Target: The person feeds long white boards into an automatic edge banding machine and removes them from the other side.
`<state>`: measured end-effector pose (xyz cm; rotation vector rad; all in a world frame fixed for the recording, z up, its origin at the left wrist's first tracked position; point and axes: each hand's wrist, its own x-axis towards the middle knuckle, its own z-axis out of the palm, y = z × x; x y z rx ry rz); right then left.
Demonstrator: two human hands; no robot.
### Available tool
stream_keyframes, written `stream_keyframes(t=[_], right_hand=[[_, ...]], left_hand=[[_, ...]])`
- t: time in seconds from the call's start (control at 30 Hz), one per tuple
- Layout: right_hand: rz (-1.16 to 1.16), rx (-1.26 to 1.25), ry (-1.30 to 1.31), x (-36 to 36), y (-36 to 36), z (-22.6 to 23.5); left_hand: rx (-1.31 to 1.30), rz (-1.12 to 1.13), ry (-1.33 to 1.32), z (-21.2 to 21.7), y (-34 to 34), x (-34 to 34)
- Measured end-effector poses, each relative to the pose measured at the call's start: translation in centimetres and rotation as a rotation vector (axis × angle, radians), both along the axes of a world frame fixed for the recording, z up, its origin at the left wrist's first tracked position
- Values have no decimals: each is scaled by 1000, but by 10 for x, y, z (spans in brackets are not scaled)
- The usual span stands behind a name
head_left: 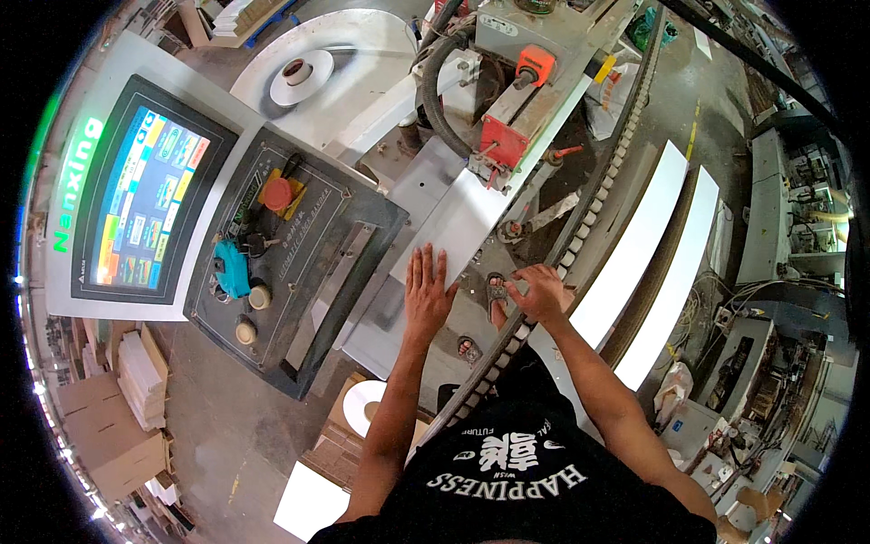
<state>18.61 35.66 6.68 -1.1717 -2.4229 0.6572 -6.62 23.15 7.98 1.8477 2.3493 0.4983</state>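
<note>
My left hand (428,295) lies flat, palm down, with its fingers stretched out on the near end of a white panel (471,213). The panel rests on the machine's grey bed and reaches toward a red block (506,140) at the far end. Over by the roller rail (594,204), my right hand (541,296) is held with thumb and fingers apart, its fingers somewhat bent. Nothing shows in its grasp; whether it touches the rail is hard to make out.
A control screen (149,195) and a dark button panel (317,240) with a red stop button (278,192) stand left. Long white boards (671,272) lie right of the rail. Cardboard boxes (113,417) are stacked lower left; a round white reel table (362,36) is beyond.
</note>
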Motion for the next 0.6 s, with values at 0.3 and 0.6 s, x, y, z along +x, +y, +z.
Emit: stream_keyframes(t=[0.3, 0.6], right_hand=[[40, 10, -54, 0, -1, 5], [-23, -57, -109, 6, -2, 0]], left_hand=[[119, 33, 36, -6, 80, 18], [134, 94, 34, -8, 69, 28]])
